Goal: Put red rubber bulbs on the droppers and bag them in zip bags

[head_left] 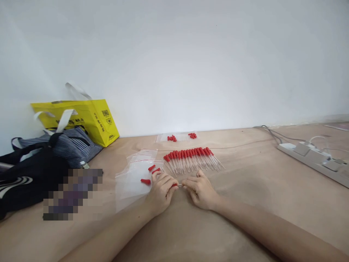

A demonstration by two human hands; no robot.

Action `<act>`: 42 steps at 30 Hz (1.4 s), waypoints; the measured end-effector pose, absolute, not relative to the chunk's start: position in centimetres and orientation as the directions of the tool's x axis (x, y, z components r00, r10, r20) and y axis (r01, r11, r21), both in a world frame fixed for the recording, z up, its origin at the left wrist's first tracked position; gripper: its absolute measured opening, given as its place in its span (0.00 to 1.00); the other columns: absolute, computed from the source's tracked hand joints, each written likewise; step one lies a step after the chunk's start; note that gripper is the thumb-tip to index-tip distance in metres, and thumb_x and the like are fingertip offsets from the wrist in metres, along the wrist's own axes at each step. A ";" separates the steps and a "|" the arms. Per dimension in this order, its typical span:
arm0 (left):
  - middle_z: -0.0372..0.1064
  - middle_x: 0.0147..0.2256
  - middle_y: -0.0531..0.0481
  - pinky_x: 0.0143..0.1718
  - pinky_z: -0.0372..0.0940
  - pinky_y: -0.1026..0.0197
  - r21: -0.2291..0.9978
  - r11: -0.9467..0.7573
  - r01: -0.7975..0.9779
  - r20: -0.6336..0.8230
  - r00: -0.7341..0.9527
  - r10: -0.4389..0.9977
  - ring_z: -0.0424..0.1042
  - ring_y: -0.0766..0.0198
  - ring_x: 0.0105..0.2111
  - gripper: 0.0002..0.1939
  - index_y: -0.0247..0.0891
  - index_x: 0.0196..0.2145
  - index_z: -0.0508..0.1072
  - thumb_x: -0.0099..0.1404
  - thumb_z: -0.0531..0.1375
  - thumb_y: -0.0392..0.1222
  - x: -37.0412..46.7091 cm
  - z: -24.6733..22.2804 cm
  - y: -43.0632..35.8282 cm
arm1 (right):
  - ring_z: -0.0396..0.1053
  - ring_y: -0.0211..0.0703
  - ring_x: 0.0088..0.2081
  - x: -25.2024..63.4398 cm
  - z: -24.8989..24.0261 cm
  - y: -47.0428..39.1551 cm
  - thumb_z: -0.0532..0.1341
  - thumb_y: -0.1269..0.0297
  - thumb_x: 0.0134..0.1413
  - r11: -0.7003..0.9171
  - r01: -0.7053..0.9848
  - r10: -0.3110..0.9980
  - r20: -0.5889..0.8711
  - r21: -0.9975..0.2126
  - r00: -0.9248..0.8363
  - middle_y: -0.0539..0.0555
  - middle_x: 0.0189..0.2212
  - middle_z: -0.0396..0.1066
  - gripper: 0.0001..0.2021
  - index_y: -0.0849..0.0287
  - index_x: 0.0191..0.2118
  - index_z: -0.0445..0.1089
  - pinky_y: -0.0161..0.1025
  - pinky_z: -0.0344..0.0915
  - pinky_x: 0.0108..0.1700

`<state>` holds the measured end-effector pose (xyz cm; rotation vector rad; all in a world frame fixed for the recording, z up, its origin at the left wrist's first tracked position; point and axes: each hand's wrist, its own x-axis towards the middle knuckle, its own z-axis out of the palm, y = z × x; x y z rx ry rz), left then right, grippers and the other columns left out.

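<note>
My left hand is closed around a red rubber dropper bulb, with only its end showing. Facing it, my right hand pinches a thin clear dropper tube. Tube and bulb meet between my fingertips; how deep the tube sits is hidden. Just beyond my hands lies a row of red-capped droppers, side by side with bulbs away from me. Several loose red bulbs, one a dropper bulb lying apart, rest on clear zip bags beside my left hand.
Near the wall, another clear bag holds red bulbs and tubes. A yellow shopping bag, a striped bag and a black bag stand at left, near a blurred-out item. On the right is a power strip with cables.
</note>
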<state>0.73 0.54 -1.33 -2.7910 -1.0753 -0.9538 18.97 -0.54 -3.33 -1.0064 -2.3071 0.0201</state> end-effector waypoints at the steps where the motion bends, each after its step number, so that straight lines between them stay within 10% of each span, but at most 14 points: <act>1: 0.69 0.26 0.54 0.44 0.44 0.54 0.211 -0.760 0.615 0.536 0.578 0.616 0.64 0.64 0.31 0.09 0.38 0.28 0.67 0.62 0.49 0.36 0.7 -1.3 0.6 | 0.58 0.35 0.25 19.0 -3.3 -0.5 0.48 0.74 0.54 0.711 0.654 0.672 0.523 -0.258 -0.525 0.51 0.24 0.67 0.10 0.60 0.35 0.66 0.36 0.44 0.33; 9: 0.70 0.27 0.54 0.46 0.41 0.52 0.158 -0.705 0.691 0.516 0.551 0.656 0.64 0.63 0.34 0.09 0.40 0.29 0.68 0.63 0.49 0.38 -0.3 -0.6 1.2 | 0.60 0.41 0.33 19.0 -2.4 -0.4 0.50 0.70 0.55 0.687 0.696 0.691 0.488 -0.212 -0.534 0.54 0.29 0.66 0.10 0.59 0.38 0.67 0.38 0.51 0.35; 15: 0.65 0.40 0.46 0.47 0.44 0.49 0.134 -0.552 0.823 0.564 0.395 0.725 0.62 0.56 0.42 0.13 0.41 0.42 0.65 0.59 0.54 0.45 -2.7 0.2 2.2 | 0.63 0.38 0.32 20.2 -3.1 1.8 0.50 0.74 0.53 0.508 0.733 0.827 0.496 -0.454 -0.266 0.54 0.30 0.66 0.11 0.61 0.35 0.68 0.33 0.58 0.35; 28: 0.63 0.35 0.53 0.39 0.58 0.62 0.430 -0.540 0.724 0.041 0.581 0.813 0.62 0.62 0.37 0.12 0.39 0.32 0.67 0.50 0.61 0.46 -8.7 3.0 4.9 | 0.66 0.44 0.31 21.9 -2.7 6.6 0.52 0.69 0.48 -0.061 0.894 0.891 0.379 -0.443 0.248 0.56 0.29 0.70 0.08 0.61 0.34 0.66 0.35 0.55 0.29; 42: 0.67 0.29 0.54 0.32 0.59 0.64 0.478 -0.514 0.712 0.079 0.548 0.833 0.65 0.65 0.30 0.06 0.38 0.30 0.67 0.57 0.54 0.42 -8.0 1.6 4.8 | 0.68 0.44 0.33 13.1 -0.5 2.2 0.56 0.54 0.47 0.257 0.884 0.958 0.224 -0.390 -0.180 0.55 0.31 0.70 0.12 0.58 0.31 0.69 0.37 0.58 0.30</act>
